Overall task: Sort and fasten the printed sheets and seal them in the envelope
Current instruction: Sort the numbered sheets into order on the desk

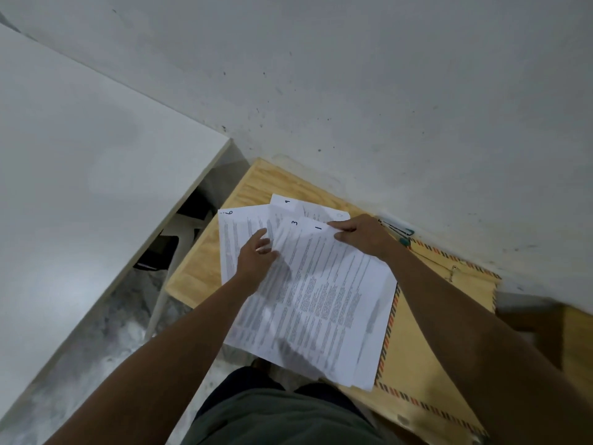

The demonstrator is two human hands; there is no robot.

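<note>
Several printed sheets (324,293) lie fanned out on a small wooden table (205,252), each with a handwritten number at its top corner. My right hand (359,236) pinches the top corner of the sheet marked 1. My left hand (256,255) lies on the sheets with its fingers slipped under the edge of the sheet marked 3; the sheet marked 6 lies beneath it. A brown envelope (414,342) with a striped border lies under the sheets and under my right forearm. Its upper part reaches the wall.
A white tabletop (80,171) fills the left side, with a dark chair (160,252) below its edge. A grey wall (385,91) runs right behind the wooden table. Pens or clips (398,231) lie by the wall beyond my right hand. My lap is at the bottom.
</note>
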